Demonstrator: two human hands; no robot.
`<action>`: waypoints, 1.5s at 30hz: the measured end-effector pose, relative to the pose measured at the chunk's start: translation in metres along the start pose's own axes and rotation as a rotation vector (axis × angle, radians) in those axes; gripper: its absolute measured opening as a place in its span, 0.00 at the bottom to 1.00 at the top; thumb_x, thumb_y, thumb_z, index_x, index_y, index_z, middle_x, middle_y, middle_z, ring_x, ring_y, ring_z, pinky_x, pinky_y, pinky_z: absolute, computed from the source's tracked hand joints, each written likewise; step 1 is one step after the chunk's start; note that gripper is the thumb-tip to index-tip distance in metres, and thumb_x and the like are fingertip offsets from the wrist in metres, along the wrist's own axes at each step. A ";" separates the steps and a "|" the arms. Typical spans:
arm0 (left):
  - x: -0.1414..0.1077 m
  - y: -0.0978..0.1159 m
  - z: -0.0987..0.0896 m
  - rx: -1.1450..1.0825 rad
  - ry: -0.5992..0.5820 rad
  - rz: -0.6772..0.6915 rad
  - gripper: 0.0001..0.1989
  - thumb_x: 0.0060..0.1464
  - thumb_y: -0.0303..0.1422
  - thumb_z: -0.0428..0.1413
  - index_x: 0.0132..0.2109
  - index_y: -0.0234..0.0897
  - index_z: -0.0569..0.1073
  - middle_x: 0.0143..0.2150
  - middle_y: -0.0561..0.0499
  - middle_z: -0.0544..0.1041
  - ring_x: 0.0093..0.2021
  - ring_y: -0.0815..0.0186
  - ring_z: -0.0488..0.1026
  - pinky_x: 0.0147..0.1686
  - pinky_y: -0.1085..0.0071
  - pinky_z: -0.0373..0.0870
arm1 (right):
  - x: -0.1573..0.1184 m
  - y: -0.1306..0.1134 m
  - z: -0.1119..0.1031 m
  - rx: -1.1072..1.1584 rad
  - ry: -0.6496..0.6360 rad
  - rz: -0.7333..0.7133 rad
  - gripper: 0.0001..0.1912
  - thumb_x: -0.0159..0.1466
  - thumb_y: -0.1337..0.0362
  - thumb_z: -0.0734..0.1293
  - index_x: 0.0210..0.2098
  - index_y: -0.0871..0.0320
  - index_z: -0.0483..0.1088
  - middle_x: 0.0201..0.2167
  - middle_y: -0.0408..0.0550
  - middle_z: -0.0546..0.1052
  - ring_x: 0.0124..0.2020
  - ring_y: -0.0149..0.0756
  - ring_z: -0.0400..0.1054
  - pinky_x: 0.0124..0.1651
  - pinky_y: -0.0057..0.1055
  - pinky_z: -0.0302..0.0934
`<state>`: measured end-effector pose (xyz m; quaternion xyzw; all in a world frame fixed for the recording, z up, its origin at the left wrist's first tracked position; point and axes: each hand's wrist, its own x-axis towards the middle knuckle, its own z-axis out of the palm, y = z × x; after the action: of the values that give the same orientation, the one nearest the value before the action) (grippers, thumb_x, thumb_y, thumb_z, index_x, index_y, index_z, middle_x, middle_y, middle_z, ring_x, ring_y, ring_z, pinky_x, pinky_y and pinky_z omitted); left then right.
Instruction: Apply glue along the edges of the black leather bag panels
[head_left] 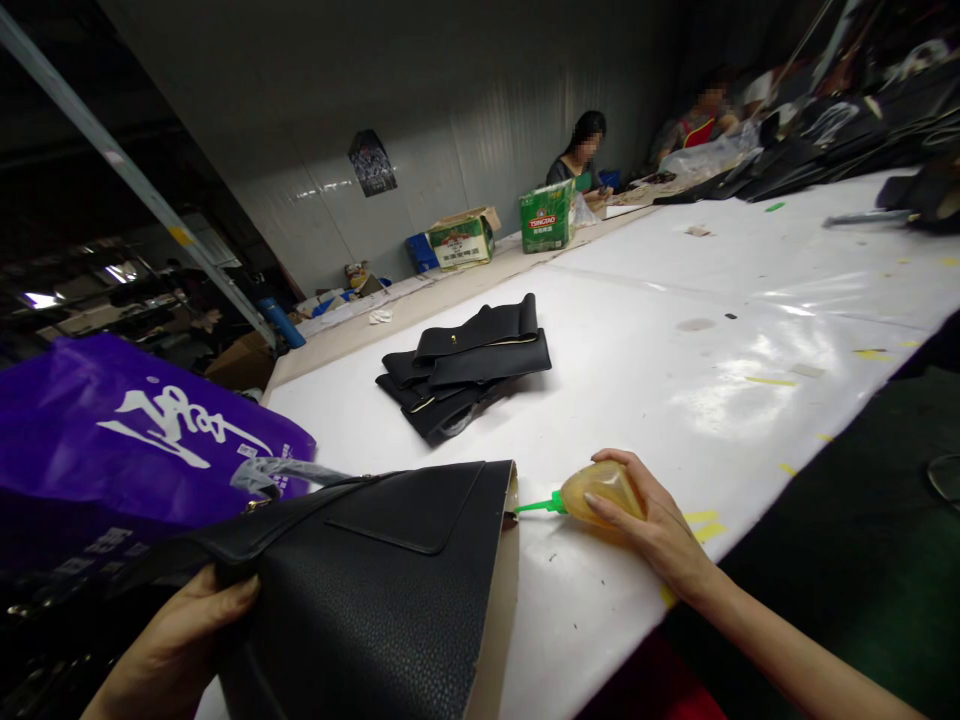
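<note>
Black bag point(382, 580): near left, right of the left hand point(187, 620), thumb and fingers clamped on its edge. Bottle point(600, 495): right of the bag, between the right hand's point(660, 525) closed fingers and thumb; amber liquid inside, green nozzle at the bag's edge. Two cartons point(547, 217): far side, contents unclear.

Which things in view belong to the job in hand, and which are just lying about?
In the job:
black bag piece, held in the left hand
green-tipped bottle, in the right hand
probably the stacked black pieces

Apparently lying about:
purple bag
green Tsingtao box
open carton
blue cylinder
</note>
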<state>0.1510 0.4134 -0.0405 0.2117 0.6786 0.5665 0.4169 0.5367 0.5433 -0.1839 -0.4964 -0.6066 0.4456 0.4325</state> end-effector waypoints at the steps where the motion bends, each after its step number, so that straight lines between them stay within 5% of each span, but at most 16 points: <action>1: 0.000 0.000 0.000 -0.007 -0.002 0.001 0.28 0.22 0.35 0.72 0.40 0.50 0.82 0.40 0.52 0.83 0.54 0.43 0.71 0.53 0.60 0.70 | -0.001 0.000 -0.001 -0.004 -0.001 0.001 0.24 0.59 0.48 0.68 0.51 0.48 0.61 0.42 0.42 0.69 0.40 0.40 0.66 0.45 0.34 0.59; 10: -0.002 0.001 0.000 0.002 0.025 -0.017 0.24 0.25 0.35 0.71 0.38 0.48 0.83 0.43 0.51 0.82 0.56 0.45 0.70 0.54 0.65 0.68 | -0.005 0.001 0.000 0.098 0.024 0.009 0.25 0.59 0.49 0.68 0.51 0.49 0.61 0.40 0.43 0.70 0.38 0.40 0.67 0.41 0.32 0.61; 26: 0.002 -0.006 -0.007 -0.046 -0.002 0.025 0.26 0.19 0.33 0.73 0.35 0.49 0.83 0.42 0.53 0.82 0.53 0.47 0.73 0.50 0.67 0.72 | -0.018 0.001 0.005 -0.167 -0.028 -0.179 0.23 0.62 0.50 0.67 0.52 0.49 0.59 0.49 0.45 0.67 0.47 0.42 0.66 0.50 0.34 0.59; 32: -0.001 -0.006 -0.005 -0.009 -0.012 0.035 0.27 0.22 0.36 0.72 0.39 0.46 0.82 0.42 0.52 0.83 0.53 0.46 0.73 0.48 0.65 0.74 | -0.022 -0.001 0.005 -0.169 -0.060 -0.096 0.23 0.62 0.49 0.66 0.52 0.49 0.59 0.46 0.44 0.69 0.42 0.41 0.67 0.45 0.34 0.61; 45: -0.003 -0.005 -0.004 -0.037 -0.050 -0.013 0.24 0.23 0.34 0.73 0.36 0.44 0.83 0.40 0.51 0.83 0.50 0.48 0.76 0.47 0.68 0.75 | -0.029 0.002 0.013 -0.140 0.075 -0.174 0.21 0.63 0.50 0.67 0.52 0.48 0.59 0.48 0.44 0.66 0.46 0.40 0.64 0.48 0.32 0.60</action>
<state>0.1501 0.4073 -0.0439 0.2134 0.6589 0.5706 0.4412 0.5282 0.5139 -0.1917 -0.4872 -0.6605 0.3438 0.4563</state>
